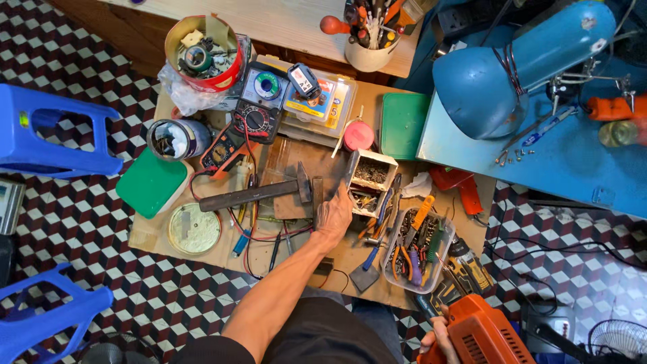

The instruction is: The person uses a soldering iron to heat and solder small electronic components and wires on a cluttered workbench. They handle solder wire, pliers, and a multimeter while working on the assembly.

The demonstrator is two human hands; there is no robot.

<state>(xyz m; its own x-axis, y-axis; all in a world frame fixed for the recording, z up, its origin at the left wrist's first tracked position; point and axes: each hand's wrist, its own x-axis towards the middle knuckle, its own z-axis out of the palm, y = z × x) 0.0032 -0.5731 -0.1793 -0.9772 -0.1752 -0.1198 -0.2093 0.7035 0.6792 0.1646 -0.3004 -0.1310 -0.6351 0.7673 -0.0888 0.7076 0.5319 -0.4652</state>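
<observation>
The left hand point(335, 217) reaches forward over the low cardboard-covered worktop point(145, 236) and closes its fingers around the lower end of a flat grey metal piece point(350, 168), which stands almost upright and leans against the edge of a small white box of screws point(372, 174). The grip is low on the piece, so the upper end stays free and visible. The right hand point(438, 340) is near the body, at the bottom of the view, and wraps around the back of an orange power tool point(482, 334); its fingers are curled on the housing, probably to keep the heavy tool steady on the lap side while the other hand works.

Just to the left of the left hand lies a hammer point(253, 194) with its head beside a small wooden block point(293, 202), close enough to be taken quickly. To the right stands a clear plastic tub of pliers point(418, 253). Farther back are two multimeters point(259, 101), a red tin of small parts point(202, 54) and a green lid point(151, 183), all pushed away from the middle, and a blue desk lamp point(519, 64) hangs over the blue bench at the right
</observation>
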